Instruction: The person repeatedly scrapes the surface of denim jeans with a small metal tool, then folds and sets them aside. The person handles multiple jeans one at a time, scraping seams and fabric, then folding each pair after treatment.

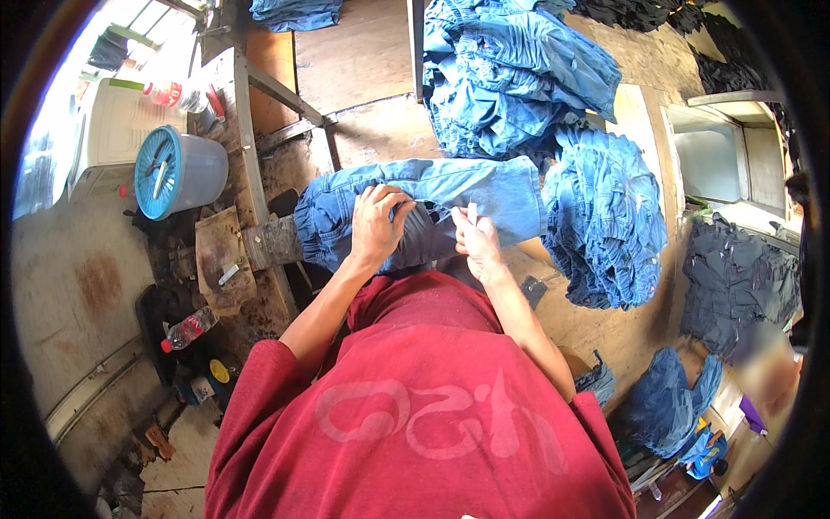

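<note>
Cluttered denim workshop seen from above: worn wooden tabletop (363, 130) with a rough plank frame, stained concrete floor at left. A pair of blue jeans (432, 203) lies flat across the tabletop edge right in front of the person, long axis running left-right, one end over a wooden block (272, 242) at left, the other end reaching toward a heap of blue jeans (605, 216) at right. Left hand (379, 223) rests palm-down on the jeans near their middle, fingers curled and pressing into a darker, scraped-looking patch of the fabric; it is bearing down on the cloth rather than wrapped round anything. Right hand (474, 240) sits just beside it to the right, also on the jeans, fingers pinched narrow around a small pale object (472, 210), what exactly I cannot tell. Both hands touch the garment, close together, the left a little farther along toward the block end; the dark patch lies between them. Behind, a second larger pile of folded jeans (510, 78) stacks on the tabletop. Left side: a grey bucket with a turquoise lid (177, 171), a plastic bottle with a red cap (186, 329) low on the floor. Dark grey garments (735, 281) lie at far right. Person wears a red shirt (424, 406).
</note>
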### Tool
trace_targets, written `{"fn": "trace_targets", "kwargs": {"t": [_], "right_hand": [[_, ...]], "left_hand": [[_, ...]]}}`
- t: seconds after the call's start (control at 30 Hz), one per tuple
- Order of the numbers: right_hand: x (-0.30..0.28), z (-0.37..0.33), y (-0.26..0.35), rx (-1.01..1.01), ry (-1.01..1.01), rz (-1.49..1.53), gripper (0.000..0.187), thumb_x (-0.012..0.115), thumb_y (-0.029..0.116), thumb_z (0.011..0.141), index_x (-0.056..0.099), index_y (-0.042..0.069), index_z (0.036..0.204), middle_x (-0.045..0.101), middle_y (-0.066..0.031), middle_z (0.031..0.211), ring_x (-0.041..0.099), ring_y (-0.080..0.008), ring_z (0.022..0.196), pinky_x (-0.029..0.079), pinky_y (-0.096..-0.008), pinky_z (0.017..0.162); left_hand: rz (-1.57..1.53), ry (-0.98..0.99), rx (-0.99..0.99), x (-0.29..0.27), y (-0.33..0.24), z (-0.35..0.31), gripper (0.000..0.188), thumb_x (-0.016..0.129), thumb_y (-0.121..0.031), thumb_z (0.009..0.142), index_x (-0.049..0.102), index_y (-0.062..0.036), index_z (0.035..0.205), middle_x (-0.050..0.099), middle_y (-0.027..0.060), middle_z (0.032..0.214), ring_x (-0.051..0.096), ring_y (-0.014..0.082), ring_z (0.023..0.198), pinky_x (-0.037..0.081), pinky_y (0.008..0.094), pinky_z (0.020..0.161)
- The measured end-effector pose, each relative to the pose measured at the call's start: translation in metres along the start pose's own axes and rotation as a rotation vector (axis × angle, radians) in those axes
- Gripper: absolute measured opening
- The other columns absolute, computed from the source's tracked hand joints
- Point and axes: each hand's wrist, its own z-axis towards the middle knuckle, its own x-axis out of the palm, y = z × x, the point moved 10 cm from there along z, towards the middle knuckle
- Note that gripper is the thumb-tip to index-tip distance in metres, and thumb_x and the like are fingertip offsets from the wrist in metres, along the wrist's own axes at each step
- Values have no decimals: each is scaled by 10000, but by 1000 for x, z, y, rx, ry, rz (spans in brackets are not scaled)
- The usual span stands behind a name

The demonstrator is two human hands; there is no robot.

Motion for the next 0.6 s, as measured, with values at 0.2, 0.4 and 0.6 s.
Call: {"fn": "trace_targets", "kwargs": {"t": [0.2,0.4,0.6], "right_hand": [[20,-10,4,-21,141,-15,235,694,279,1083,656,77,1198,414,116,689,356,-1,531,261,-214,458],[20,-19,32,-351,115,-403,234,678,292,1089,742,68,1098,551,70,729,467,-36,608,372,-250,538],[5,-37,56,-529,-125,-566,342,716,318,1044,755,-21,1065,758,-134,877,654,-147,793,536,-364,733]], "left_hand": [[-170,70,-228,-4,-10,-16,72,794,-80,912,771,-55,976,724,95,975,694,285,806,570,430,747],[-286,376,-293,48,-13,-25,477,806,-202,898,733,3,1323,755,170,1002,703,268,687,585,388,729],[-788,526,-681,73,6,-45,600,786,-228,956,607,76,1441,743,113,897,621,143,612,534,298,590]]}}
